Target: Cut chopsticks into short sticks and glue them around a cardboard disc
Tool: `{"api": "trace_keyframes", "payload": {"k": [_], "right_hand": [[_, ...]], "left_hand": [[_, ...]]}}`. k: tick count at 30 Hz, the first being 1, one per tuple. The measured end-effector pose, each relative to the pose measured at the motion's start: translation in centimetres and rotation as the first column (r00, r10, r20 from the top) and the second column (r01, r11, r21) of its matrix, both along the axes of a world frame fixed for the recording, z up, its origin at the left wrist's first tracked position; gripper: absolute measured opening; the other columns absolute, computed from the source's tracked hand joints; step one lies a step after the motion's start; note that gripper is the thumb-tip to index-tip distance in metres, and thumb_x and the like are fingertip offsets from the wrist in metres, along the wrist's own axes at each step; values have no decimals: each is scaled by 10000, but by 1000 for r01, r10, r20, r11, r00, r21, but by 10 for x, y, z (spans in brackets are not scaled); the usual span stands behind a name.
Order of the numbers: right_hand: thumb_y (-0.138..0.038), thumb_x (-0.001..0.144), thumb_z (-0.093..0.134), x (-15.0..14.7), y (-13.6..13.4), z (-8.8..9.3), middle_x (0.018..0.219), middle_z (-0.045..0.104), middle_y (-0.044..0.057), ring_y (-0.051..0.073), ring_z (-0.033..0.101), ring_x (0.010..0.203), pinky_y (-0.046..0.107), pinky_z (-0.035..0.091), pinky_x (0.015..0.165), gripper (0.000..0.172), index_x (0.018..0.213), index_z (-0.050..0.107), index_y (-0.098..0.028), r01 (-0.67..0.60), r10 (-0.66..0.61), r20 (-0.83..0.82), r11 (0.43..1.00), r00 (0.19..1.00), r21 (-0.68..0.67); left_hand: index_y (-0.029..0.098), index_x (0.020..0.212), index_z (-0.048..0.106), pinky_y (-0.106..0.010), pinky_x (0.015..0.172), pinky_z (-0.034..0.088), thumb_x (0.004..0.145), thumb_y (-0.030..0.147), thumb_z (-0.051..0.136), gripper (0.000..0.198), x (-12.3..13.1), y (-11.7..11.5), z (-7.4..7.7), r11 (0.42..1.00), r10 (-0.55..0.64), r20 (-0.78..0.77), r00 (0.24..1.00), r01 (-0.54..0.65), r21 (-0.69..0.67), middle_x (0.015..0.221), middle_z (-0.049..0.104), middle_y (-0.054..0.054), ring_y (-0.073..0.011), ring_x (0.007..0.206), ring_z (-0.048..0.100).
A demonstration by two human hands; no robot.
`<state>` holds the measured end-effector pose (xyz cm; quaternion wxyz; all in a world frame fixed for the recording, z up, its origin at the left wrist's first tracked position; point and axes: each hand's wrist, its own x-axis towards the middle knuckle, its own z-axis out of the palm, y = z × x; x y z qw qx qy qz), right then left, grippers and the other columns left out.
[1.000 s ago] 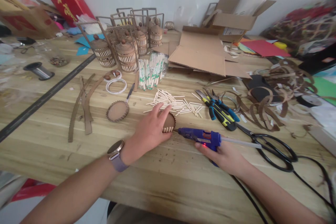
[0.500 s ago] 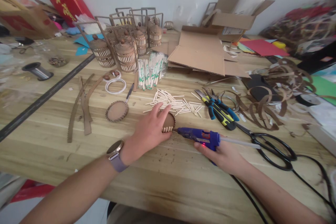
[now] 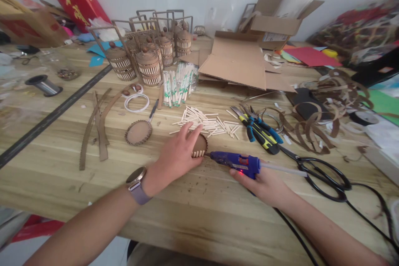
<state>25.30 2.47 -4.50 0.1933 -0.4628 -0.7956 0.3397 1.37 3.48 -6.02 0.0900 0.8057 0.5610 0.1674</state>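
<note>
My right hand (image 3: pixel 264 185) is wrapped round the handle of a blue hot glue gun (image 3: pixel 237 162) with a red light on and a clear glue stick out of its back. Its nozzle meets the right side of the rim of a small round cardboard base (image 3: pixel 199 146). Several short wooden sticks stand along that base's near edge. My left hand (image 3: pixel 177 147) grips the base from the left, thumb at the near side, two fingers reaching over the far side and covering part of it. Just beyond lies a pile of loose sticks (image 3: pixel 202 120).
Another round cardboard base (image 3: pixel 139 132) lies to the left, beside cut cardboard strips (image 3: pixel 101 129). Pliers and a utility knife (image 3: pixel 257 129) and black-handled scissors (image 3: pixel 327 178) lie right. Finished stick lanterns (image 3: pixel 149 66), bagged sticks (image 3: pixel 179 83) and flat cardboard (image 3: pixel 235 62) are behind.
</note>
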Motion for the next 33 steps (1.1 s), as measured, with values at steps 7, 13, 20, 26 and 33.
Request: {"api": "trace_keyframes", "payload": {"k": [7, 13, 20, 26, 33], "right_hand": [[-477, 836, 526, -1, -2, -2, 812, 725, 70, 241, 669, 738, 346, 549, 676, 351, 937, 690, -184, 82, -85, -48, 994, 995, -70], [-660, 777, 564, 18, 5, 12, 567, 582, 9, 116, 515, 481, 224, 425, 442, 505, 702, 611, -163, 132, -210, -118, 874, 971, -467], [-694, 778, 543, 15, 7, 26, 655, 677, 44, 128, 614, 510, 220, 483, 460, 565, 788, 668, -143, -198, 81, -183, 534, 980, -822], [-498, 881, 511, 15, 19, 35, 501, 588, 8, 114, 495, 434, 213, 307, 402, 458, 564, 630, -190, -210, 308, 405, 940, 861, -269], [-228, 909, 511, -20, 53, 40, 748, 674, 60, 196, 621, 685, 267, 386, 566, 209, 760, 654, -196, -254, 30, 622, 927, 783, 276]], "left_hand": [[203, 1430, 291, -479, 946, 491, 724, 311, 706, 826, 0, 0, 1, 1000, 2, -15, 1000, -2, 2, 1478, 317, -175, -364, 1280, 448], [233, 1427, 273, -489, 953, 485, 714, 326, 723, 848, -1, 0, -1, 1000, 0, 7, 1000, 0, 14, 1468, 323, -172, -362, 1288, 441], [261, 1421, 272, -489, 949, 486, 710, 315, 733, 849, 0, 0, 0, 1000, 9, 3, 1000, -9, 24, 1462, 331, -164, -351, 1273, 464], [229, 1418, 291, -477, 938, 489, 712, 317, 730, 837, -1, 0, 2, 1000, 10, -11, 1000, -10, 2, 1469, 322, -176, -347, 1224, 507], [256, 1428, 266, -466, 937, 486, 727, 327, 716, 837, -1, 0, 2, 1000, 0, -9, 1000, 0, -1, 1463, 326, -158, -331, 1212, 519]]}}
